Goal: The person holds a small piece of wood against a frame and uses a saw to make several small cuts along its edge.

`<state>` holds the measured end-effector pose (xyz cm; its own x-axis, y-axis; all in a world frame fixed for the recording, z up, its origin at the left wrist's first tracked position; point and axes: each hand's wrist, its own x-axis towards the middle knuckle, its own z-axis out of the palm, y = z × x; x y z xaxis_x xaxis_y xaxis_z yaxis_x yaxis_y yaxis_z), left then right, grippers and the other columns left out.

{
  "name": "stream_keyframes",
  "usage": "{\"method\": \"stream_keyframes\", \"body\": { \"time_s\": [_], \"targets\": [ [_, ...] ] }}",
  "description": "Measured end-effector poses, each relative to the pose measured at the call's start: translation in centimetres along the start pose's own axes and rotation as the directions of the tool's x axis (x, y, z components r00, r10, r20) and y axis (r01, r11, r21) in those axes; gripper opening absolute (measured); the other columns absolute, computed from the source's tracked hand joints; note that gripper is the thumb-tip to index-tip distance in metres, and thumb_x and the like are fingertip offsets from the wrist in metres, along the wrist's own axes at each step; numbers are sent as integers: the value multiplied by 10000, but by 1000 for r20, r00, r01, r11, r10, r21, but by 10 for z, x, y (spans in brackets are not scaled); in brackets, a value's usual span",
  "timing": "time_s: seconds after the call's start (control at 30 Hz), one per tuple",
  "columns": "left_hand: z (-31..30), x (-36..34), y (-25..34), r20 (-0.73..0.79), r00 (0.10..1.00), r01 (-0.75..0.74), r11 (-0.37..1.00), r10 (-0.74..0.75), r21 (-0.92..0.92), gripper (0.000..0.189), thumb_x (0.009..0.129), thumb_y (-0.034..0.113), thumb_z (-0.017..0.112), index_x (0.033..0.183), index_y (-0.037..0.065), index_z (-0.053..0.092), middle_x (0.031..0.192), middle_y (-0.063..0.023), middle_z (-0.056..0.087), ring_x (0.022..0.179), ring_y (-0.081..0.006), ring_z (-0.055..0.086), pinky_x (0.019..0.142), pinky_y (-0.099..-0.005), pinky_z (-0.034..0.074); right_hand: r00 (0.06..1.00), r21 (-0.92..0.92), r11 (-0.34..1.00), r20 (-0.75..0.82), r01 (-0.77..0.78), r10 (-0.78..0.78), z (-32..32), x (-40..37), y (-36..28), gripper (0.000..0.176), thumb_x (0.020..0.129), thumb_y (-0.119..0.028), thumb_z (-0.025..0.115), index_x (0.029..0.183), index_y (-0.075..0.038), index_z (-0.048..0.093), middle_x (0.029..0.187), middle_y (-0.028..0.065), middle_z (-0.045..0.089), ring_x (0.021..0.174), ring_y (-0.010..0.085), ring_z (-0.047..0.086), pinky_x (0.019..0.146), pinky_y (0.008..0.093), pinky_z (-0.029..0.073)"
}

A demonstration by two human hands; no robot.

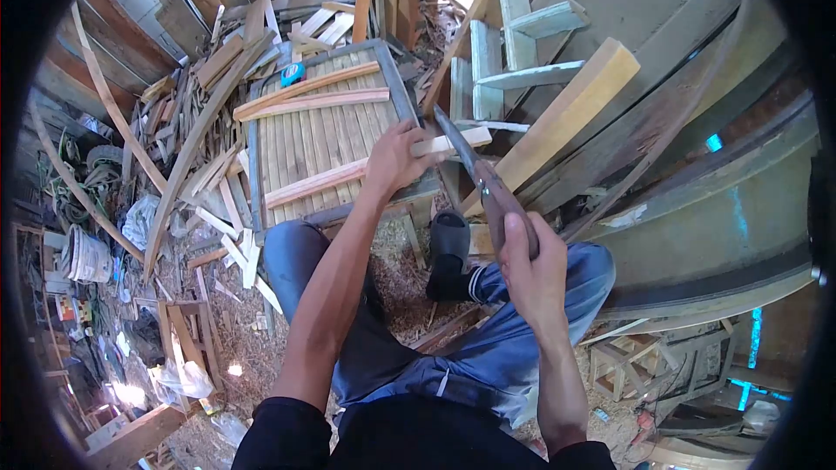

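The left hand (396, 161) clamped the thin, light wooden strip (313, 183) just beside the saw (475, 172), where it probably flexed least; the right hand (529, 268) gripped the saw's handle.

The slatted panel (348, 135) is bare, pale wood, matt and dry, framed in dull grey-painted timber. The batten (318, 183) lying across it under the left hand (396, 157) is raw, reddish, rough-sawn wood. Just right of the panel, the long blade (461, 150) in the right hand (527, 270) is dark, dull metal with a worn brown handle. Below the panel, the jeans (488, 357) are faded blue denim and the sandal (450, 239) looks like matt black rubber. Left of the panel, a bucket (85, 257) looks like smudged white plastic.
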<state>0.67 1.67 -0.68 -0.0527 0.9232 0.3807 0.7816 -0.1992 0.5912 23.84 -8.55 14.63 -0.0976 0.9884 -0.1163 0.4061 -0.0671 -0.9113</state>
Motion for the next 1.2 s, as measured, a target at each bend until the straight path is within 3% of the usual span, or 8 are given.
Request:
{"method": "stream_keyframes", "body": {
  "time_s": [0.07, 0.53, 0.6, 0.73, 0.87, 0.93, 1.1, 1.2],
  "targets": [
    [-1, 2, -1, 118, 990, 78, 996, -72, -43, 435, 711, 345, 814, 998, 35, 711, 1052, -172, 636, 1016, -370, 610, 877, -438, 497, 999, -42, 999, -15, 30, -31, 11, 11, 8, 353, 985, -292, 568, 858, 33, 616, 606, 139, 541, 533, 209, 508, 563, 374, 422],
    [-9, 6, -4, 107, 991, 96, 990, -85, -106, 406, 696, 255, 835, 985, -1, 709, 930, -168, 605, 924, -373, 612, 812, -445, 498, 989, -221, 965, -13, 143, -149, 23, 38, -20, 371, 971, -274, 577, 805, 55, 621, 554, 167, 507, 484, 207, 453, 515, 384, 397],
    [-11, 6, -1, 109, 989, 108, 989, -96, -104, 400, 697, 253, 834, 985, 3, 710, 933, -169, 607, 928, -372, 610, 815, -443, 498, 1000, -200, 980, 13, 11, -8, 14, 44, -19, 383, 967, -281, 586, 797, 60, 625, 559, 166, 519, 483, 208, 455, 517, 383, 402],
    [-8, 4, -3, 89, 992, 99, 987, -88, -130, 387, 698, 251, 833, 968, 4, 709, 924, -169, 603, 926, -367, 607, 818, -442, 496, 998, -201, 977, 5, 65, -66, 15, 50, -30, 399, 965, -293, 590, 788, 63, 623, 551, 153, 511, 489, 192, 437, 516, 382, 393],
    [-6, 5, -6, 62, 994, 102, 975, -91, -196, 351, 713, 258, 835, 943, 20, 716, 855, -155, 572, 845, -362, 596, 777, -451, 498, 993, -160, 985, 84, -63, 77, 16, 68, -42, 425, 978, -310, 565, 803, 72, 627, 559, 155, 517, 508, 188, 455, 530, 378, 393],
    [-9, 9, -5, 43, 998, -44, 998, 46, -44, 346, 733, 221, 802, 970, -7, 694, 929, -175, 606, 932, -375, 605, 843, -460, 489, 996, -260, 964, 47, -58, 73, 22, 84, -41, 428, 981, -319, 555, 824, 71, 633, 576, 154, 523, 526, 183, 456, 544, 369, 399],
    [-5, 6, -13, 12, 998, 65, 988, -64, -139, 335, 731, 219, 794, 988, 26, 703, 959, -192, 606, 965, -381, 606, 858, -470, 489, 988, -204, 967, 49, 151, -144, 42, 117, 8, 420, 947, -346, 584, 879, 61, 661, 692, 253, 607, 642, 374, 612, 626, 433, 452],
    [-8, 6, -5, 124, 985, 132, 985, -118, -113, 321, 732, 220, 800, 1001, 66, 716, 1089, -200, 631, 1029, -359, 617, 912, -453, 492, 989, -296, 944, 30, 145, -143, 50, 93, -12, 395, 938, -351, 596, 922, 34, 683, 732, 264, 630, 685, 352, 623, 672, 437, 465]
  ]
}}
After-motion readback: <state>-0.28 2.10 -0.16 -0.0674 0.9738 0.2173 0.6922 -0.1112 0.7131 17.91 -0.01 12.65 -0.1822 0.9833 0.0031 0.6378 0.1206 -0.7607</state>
